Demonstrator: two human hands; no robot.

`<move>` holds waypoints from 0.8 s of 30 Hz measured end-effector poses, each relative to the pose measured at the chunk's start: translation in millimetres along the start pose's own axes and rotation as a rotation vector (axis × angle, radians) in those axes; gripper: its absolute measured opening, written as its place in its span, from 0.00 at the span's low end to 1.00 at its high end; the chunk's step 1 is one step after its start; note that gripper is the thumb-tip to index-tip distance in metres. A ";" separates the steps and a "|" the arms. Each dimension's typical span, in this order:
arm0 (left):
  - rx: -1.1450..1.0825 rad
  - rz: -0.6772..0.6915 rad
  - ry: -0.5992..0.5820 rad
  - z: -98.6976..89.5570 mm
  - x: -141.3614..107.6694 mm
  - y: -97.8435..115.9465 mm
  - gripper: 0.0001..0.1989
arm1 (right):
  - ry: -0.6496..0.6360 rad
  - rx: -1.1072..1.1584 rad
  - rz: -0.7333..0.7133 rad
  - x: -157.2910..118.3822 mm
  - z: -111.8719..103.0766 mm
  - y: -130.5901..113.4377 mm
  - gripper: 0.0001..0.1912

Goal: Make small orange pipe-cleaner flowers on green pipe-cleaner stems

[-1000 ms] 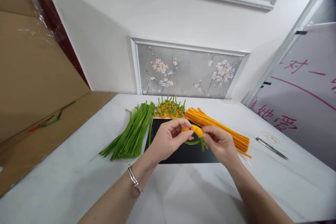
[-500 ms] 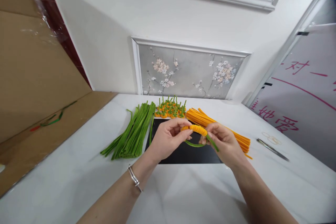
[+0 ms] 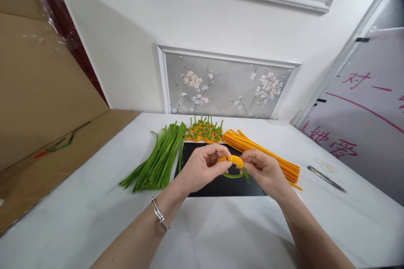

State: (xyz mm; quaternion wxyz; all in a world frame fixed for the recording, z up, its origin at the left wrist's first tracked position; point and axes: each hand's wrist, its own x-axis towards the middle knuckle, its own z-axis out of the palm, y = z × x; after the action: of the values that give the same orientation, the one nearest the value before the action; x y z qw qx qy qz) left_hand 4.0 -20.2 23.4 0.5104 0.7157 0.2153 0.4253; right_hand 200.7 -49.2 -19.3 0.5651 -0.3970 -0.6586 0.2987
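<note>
Even, fairly bright light falls on the white marbled worktop [image 3: 104, 218], the landmark here; soft shadows spread across its near part, and a broad shadow crosses the white wall [image 3: 126, 42] behind it. Wide-angle distortion stretches the edges; the top right corner darkens.

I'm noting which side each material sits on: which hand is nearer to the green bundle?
Left. The left hand is just right of the green bundle; the right hand is farther off, beyond the left one, by the orange bundle.
</note>
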 end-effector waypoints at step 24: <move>-0.105 -0.079 0.041 -8.3 3.5 -7.0 0.07 | 0.161 -0.088 -0.109 -2.3 1.5 2.4 0.03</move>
State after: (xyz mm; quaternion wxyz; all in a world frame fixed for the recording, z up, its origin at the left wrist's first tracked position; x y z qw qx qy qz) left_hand -0.1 -10.4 19.4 0.5591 0.6699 0.2311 0.4304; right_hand 199.8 -49.8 -22.8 0.6135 -0.4076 -0.6444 0.2053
